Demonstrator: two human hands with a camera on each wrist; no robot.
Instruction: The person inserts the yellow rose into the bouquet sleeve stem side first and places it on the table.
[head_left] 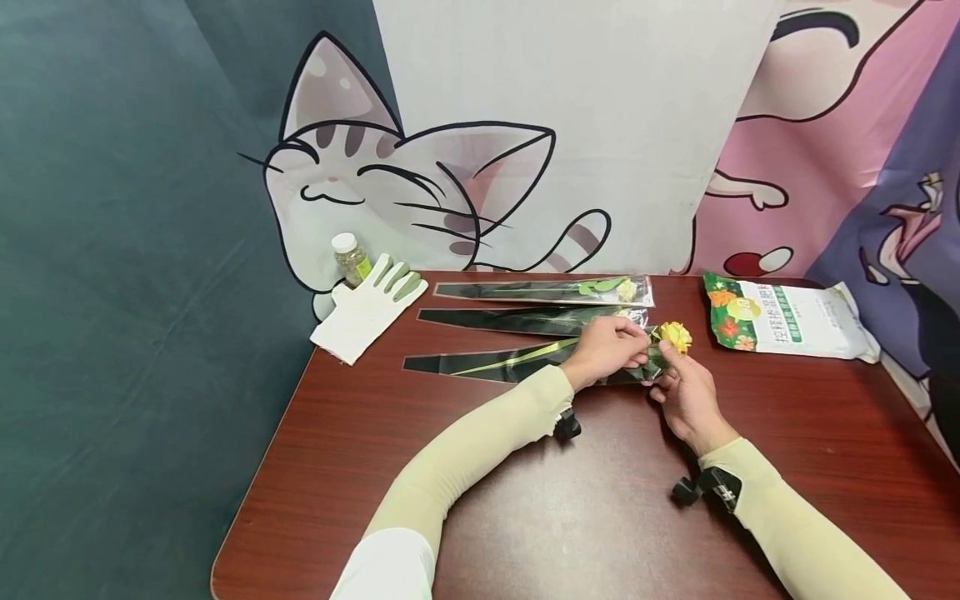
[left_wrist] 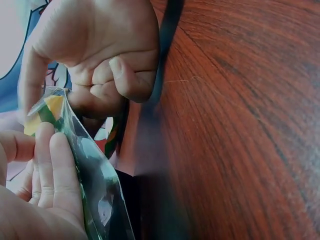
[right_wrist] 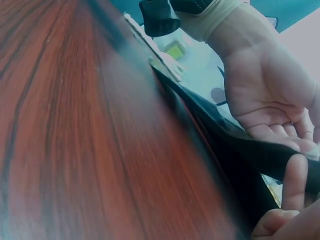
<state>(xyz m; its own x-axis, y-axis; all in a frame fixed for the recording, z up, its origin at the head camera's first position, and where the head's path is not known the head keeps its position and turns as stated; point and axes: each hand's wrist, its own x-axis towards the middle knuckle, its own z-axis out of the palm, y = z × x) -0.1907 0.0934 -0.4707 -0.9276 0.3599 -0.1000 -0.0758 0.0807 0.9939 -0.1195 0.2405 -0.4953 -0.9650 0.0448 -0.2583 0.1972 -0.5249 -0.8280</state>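
A yellow flower [head_left: 675, 336] with a long green stem lies in the nearest flower sleeve [head_left: 498, 372], which is black with a clear plastic front. The blossom sticks out at the sleeve's wide right end. My left hand [head_left: 607, 346] pinches the sleeve's edge just left of the blossom. From the right, my right hand [head_left: 688, 396] grips the same end, its thumb beside the petals. In the left wrist view, the clear plastic [left_wrist: 100, 170] runs down between the hands. The right wrist view shows the sleeve's dark back [right_wrist: 240, 145] lifted off the table at this end.
Two more sleeved flowers lie behind, a middle sleeve [head_left: 487, 319] and a far sleeve [head_left: 495, 291]. A white glove [head_left: 367, 312] and a lidded jar [head_left: 351, 260] are at the back left. A printed white-and-green bag [head_left: 795, 321] lies at the right on the brown table [head_left: 585, 517].
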